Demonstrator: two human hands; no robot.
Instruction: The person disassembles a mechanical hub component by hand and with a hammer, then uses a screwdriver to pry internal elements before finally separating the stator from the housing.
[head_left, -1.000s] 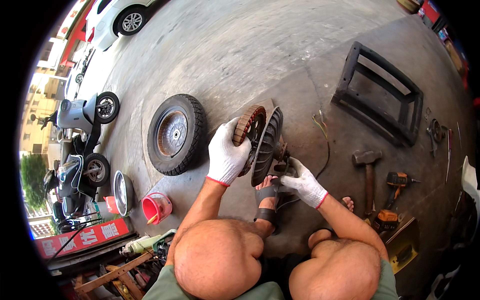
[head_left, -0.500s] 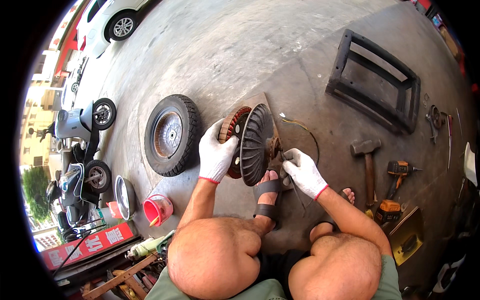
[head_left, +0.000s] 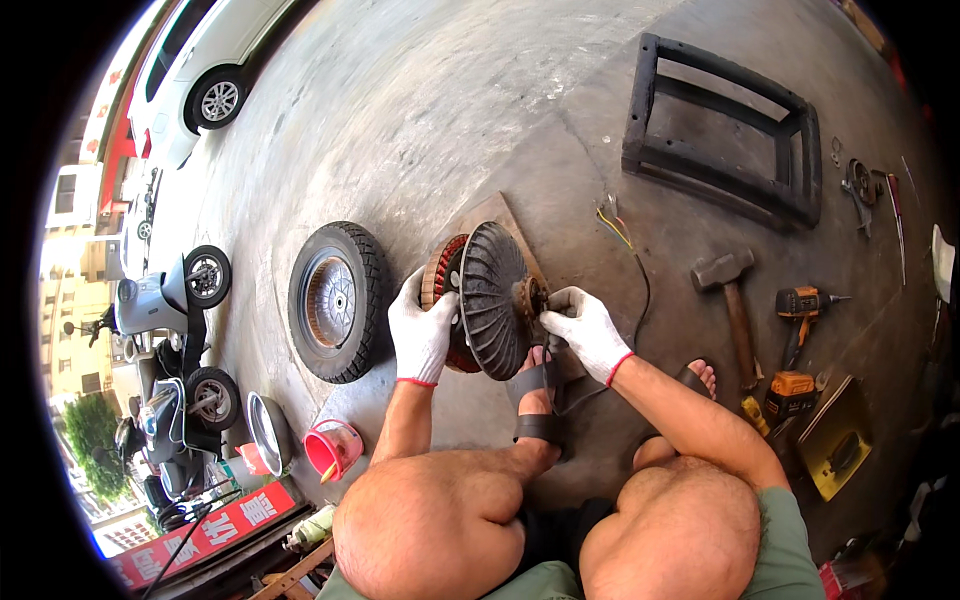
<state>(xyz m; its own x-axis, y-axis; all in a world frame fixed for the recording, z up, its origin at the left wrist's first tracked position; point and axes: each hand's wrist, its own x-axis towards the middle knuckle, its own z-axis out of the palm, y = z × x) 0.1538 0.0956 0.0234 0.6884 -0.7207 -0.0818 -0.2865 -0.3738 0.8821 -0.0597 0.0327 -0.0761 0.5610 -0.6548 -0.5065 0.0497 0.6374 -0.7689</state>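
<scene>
My left hand (head_left: 423, 328), in a white glove, grips the rim of a dark finned motor cover with a copper-wound stator (head_left: 487, 297) behind it, standing on edge on the concrete floor. My right hand (head_left: 584, 327), also gloved, pinches the rusty axle (head_left: 529, 297) at the cover's centre. My sandalled left foot (head_left: 535, 395) rests just below the part. A thin cable (head_left: 628, 250) with coloured wires trails away from it to the upper right.
A scooter tyre on its wheel (head_left: 337, 300) lies left of the part. A black metal frame (head_left: 722, 130) lies at the upper right. A hammer (head_left: 732, 295) and a cordless drill (head_left: 797, 335) lie to the right. A red cup (head_left: 333, 448), parked scooters (head_left: 175, 310) and a white car (head_left: 205, 70) are at left.
The view has shifted and the stator assembly has been turned more upright. My right hand has moved up from beside the part onto its axle; my left hand keeps its grip on the rim.
</scene>
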